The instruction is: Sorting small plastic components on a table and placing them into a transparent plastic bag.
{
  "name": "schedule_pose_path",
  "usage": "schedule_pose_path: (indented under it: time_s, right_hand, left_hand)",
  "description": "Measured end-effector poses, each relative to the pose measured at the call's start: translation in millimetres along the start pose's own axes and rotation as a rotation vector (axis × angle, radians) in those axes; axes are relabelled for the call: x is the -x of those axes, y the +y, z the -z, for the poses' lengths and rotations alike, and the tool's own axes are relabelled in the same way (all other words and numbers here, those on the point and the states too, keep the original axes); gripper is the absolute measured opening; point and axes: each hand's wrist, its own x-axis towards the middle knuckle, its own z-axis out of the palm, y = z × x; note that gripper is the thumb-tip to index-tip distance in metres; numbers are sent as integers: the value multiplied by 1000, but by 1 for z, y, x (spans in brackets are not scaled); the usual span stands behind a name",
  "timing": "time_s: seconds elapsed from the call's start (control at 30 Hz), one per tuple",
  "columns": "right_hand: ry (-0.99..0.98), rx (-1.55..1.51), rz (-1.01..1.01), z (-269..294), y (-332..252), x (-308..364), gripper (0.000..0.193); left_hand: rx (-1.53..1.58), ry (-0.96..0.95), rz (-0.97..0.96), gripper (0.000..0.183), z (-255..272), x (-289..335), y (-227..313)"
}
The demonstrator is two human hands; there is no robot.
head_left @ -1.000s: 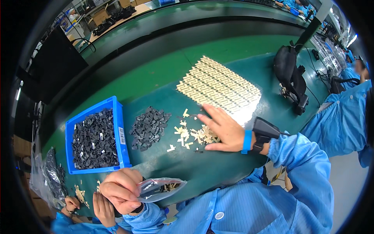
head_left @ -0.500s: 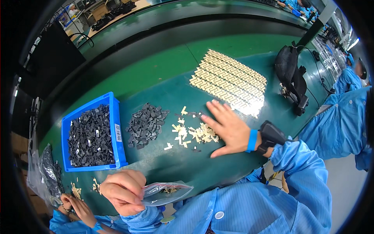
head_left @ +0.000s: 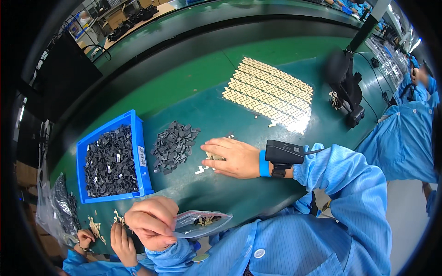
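My left hand (head_left: 152,223) is closed, pinching a small clear zip bag (head_left: 188,225) by its edge. Several small cream and dark pieces lie inside the bag. Over a pile of small cream pieces (head_left: 200,170) my right hand (head_left: 235,158) rests palm down, fingers stretched to the left and covering most of the pile. Some cream bits show between thumb and fingers. Just left of that hand is a heap of small dark grey pieces (head_left: 172,147). A patterned cream sheet of interlocking pieces (head_left: 271,92) lies farther back.
At left stands a blue bin (head_left: 145,179) full of black pieces. Another person's hands (head_left: 122,244) work by scattered cream pieces at lower left, near a clear bag of dark parts (head_left: 63,202). A black strapped device (head_left: 352,92) with cables sits back right; more people are beyond.
My right hand has swept left and nearer, from beside the cream pile to over it. My left hand still holds the zip bag, almost unmoved. The other person's hands have moved apart.
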Motion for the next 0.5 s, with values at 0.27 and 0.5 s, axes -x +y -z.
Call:
schedule_pose_path:
  time_s: [0.27,0.5]
  right_hand:
    - [-46,176,256,-3,-3,-11,36]
    - [-90,235,246,29,20,18,44]
  left_hand:
    - [-20,49,35,20,-2,0,-4]
    - [-27,21,38,18,0,-1,-5]
